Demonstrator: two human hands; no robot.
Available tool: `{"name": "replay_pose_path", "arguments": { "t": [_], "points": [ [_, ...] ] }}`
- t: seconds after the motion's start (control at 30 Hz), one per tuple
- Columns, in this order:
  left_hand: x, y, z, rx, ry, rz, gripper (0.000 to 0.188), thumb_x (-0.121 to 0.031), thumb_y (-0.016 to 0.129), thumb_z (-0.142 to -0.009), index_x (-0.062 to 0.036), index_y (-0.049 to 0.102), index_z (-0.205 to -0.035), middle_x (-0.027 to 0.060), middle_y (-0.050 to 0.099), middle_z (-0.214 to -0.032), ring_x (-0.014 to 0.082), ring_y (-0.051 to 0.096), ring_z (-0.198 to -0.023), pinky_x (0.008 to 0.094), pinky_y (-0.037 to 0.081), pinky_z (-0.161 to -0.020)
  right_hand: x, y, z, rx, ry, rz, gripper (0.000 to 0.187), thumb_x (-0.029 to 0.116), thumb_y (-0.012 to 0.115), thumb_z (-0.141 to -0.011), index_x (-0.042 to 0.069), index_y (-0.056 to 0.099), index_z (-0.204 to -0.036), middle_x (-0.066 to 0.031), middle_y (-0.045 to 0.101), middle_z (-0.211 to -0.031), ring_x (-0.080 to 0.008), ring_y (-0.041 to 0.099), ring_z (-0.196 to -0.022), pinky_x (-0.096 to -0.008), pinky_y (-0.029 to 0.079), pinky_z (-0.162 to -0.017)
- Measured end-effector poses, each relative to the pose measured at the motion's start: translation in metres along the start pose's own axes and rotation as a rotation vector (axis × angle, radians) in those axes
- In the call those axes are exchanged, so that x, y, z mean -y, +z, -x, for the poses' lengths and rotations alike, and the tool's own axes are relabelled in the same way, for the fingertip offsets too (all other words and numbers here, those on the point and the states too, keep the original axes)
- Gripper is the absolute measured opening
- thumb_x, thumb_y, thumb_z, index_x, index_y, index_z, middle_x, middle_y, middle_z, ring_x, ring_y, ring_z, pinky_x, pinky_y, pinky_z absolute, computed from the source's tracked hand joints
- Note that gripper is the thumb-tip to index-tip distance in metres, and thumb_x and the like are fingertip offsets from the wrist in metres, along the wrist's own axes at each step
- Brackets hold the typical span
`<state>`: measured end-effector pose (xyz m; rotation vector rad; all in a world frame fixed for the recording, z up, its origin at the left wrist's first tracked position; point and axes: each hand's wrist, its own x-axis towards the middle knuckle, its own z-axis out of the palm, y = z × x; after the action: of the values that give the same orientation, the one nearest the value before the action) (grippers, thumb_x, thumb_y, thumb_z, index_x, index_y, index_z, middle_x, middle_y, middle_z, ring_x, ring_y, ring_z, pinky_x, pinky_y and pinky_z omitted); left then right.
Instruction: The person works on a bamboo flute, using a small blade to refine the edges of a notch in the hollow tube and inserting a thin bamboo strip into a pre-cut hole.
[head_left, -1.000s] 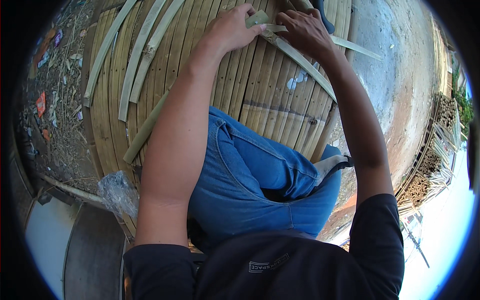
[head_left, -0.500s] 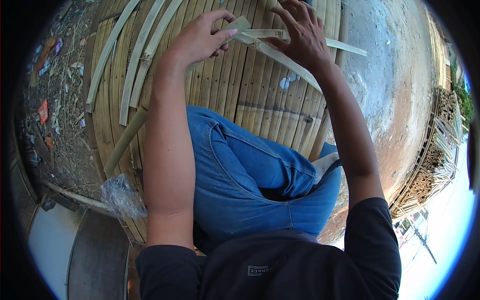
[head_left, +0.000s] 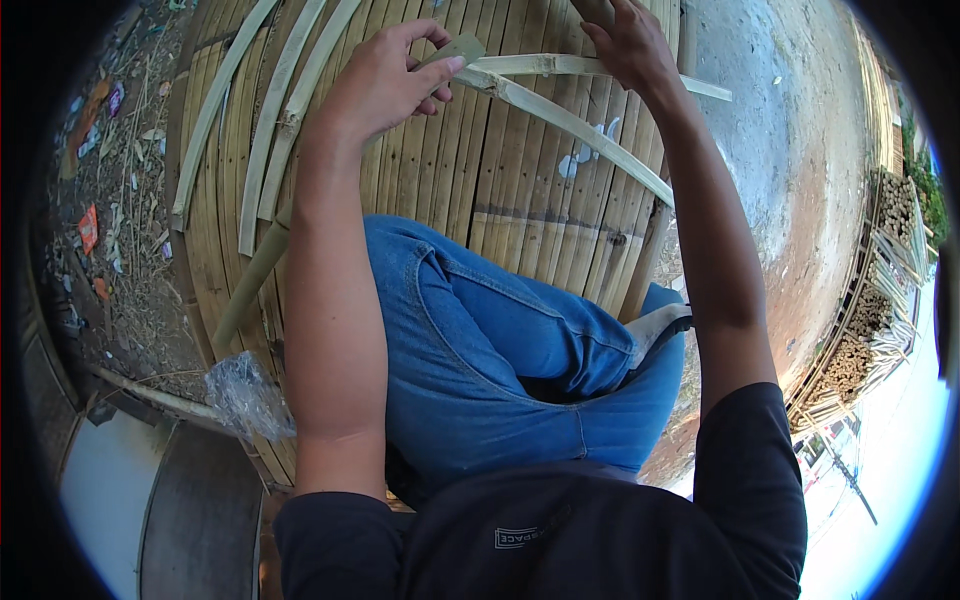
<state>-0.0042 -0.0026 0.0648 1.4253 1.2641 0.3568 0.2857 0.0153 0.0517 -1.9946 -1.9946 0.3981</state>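
Observation:
My left hand (head_left: 392, 78) is closed round a green bamboo piece (head_left: 462, 50), thumb lying along it. Just past its end two pale bamboo strips spread apart: one strip (head_left: 545, 65) runs right beneath my right hand, the other (head_left: 570, 122) slants toward the slatted platform's right edge. My right hand (head_left: 638, 48) is at the top, its fingers curled on a grey-brown rounded piece (head_left: 594, 10) that the picture's upper edge cuts off. A green bamboo length (head_left: 250, 280) emerges below my left forearm; whether it joins the held piece is hidden.
Several pale bamboo strips (head_left: 268, 150) lie at the left of the bamboo slat platform (head_left: 430, 175). Crumpled clear plastic (head_left: 245, 395) rests by its lower left edge. Littered ground (head_left: 120, 230) lies left, concrete (head_left: 770, 190) right, with stacked bamboo poles (head_left: 860, 340) far right.
My right hand has gone from spread fingers above the strips to gripping the rounded piece, moving slightly right and up. My left hand has shifted slightly left with the bamboo.

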Motion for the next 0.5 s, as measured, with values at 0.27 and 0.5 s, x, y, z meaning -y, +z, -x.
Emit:
{"name": "replay_pose_path", "arguments": {
  "t": [0.27,0.5],
  "points": [
    [-0.014,-0.003,0.037,-0.027,0.03,0.051,0.036,-0.026,0.068,-0.096,-0.0023,0.06,-0.122,0.0083,0.07,-0.075,0.0103,0.065,-0.066,0.0268,0.052,-0.065,-0.009,-0.012,-0.013,0.042,-0.02,0.006,0.06,0.005,0.064,-0.085,0.001,0.044,-0.141,-0.0288,0.06,-0.119,-0.0443,0.059,-0.113,-0.0488,0.05,-0.095],
    [-0.042,0.008,0.103,-0.147,-0.005,0.02,0.022,-0.018,0.066,-0.095,-0.0013,0.066,-0.108,0.0092,0.07,-0.068,0.0105,0.068,-0.061,0.0263,0.053,-0.057,-0.012,-0.023,-0.003,0.149,-0.064,0.028,0.063,0.006,0.059,-0.088,0.001,0.037,-0.147,-0.0275,0.061,-0.11,-0.0406,0.062,-0.098,-0.0477,0.055,-0.082]
  ]
}}
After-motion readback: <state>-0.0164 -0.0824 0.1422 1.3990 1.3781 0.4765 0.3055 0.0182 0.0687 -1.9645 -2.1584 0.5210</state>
